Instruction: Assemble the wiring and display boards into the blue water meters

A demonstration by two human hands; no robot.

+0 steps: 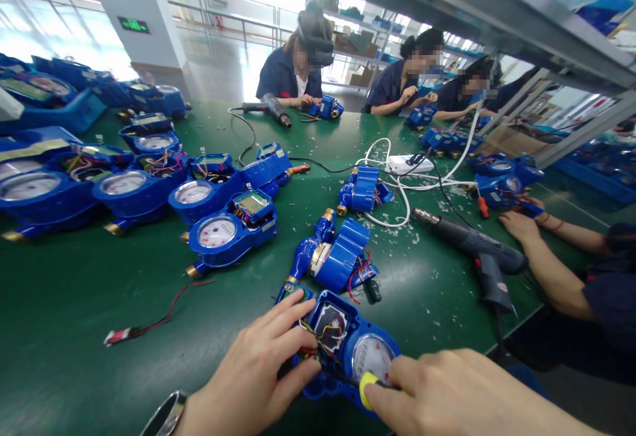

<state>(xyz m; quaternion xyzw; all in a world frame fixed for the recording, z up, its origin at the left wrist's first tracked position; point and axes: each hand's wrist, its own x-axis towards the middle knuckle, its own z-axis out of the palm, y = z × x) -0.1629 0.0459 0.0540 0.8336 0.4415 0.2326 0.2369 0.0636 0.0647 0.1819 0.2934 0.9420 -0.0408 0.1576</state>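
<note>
A blue water meter [370,346] with an open housing, coloured wires and a round dial lies on the green table [74,290] at the near edge. My left hand [258,370] rests on its left side, fingers pressed on the wiring compartment. My right hand [447,389] is closed round a thin tool with a yellow round end [366,388], its tip pointing into the meter's open part. A watch sits on my left wrist.
Another blue meter body [338,257] lies just beyond. Several meters [223,227] line the left side. A heat gun [477,257] lies right, beside a co-worker's arm [541,257]. A loose red-black wire [149,323] lies near left. Three people sit across the table.
</note>
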